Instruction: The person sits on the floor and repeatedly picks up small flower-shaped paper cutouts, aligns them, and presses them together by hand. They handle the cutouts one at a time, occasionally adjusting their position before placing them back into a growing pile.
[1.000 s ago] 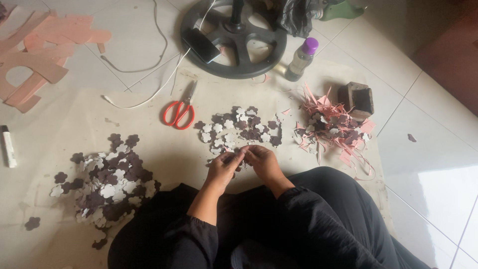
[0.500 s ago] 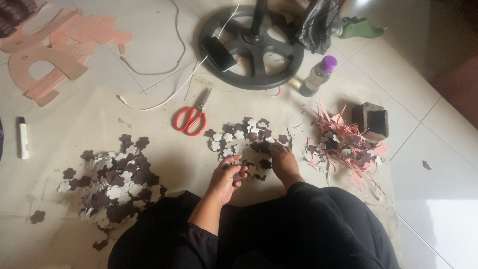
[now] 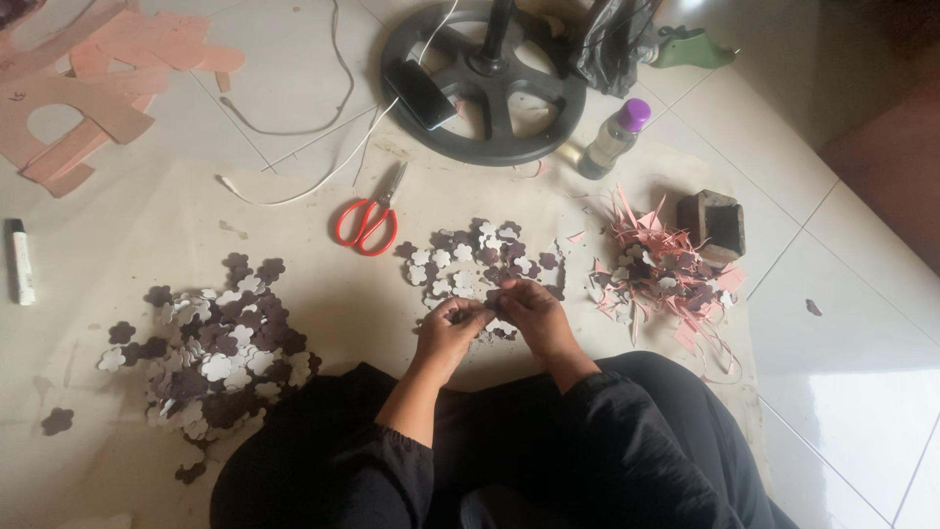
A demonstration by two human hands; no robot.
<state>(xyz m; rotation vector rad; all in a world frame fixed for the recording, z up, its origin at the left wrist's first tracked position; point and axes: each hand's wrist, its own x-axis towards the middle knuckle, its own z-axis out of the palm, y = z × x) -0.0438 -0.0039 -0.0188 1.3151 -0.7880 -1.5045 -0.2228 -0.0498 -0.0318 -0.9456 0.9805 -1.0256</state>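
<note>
Two hands, left hand (image 3: pixel 448 328) and right hand (image 3: pixel 529 309), fingertips together, fingers pinching one small flower cutout (image 3: pixel 490 306) above the middle pile (image 3: pixel 470 257).

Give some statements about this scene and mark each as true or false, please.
1. Both hands, left hand and right hand, meet over the middle pile of flower cutouts. True.
2. The scissors have blue handles. False: red.
3. The bottle has a purple cap. True.
4. The big cutout pile lies on the person's right. False: on the left.
5. The phone lies on the black wheel base. True.
</note>
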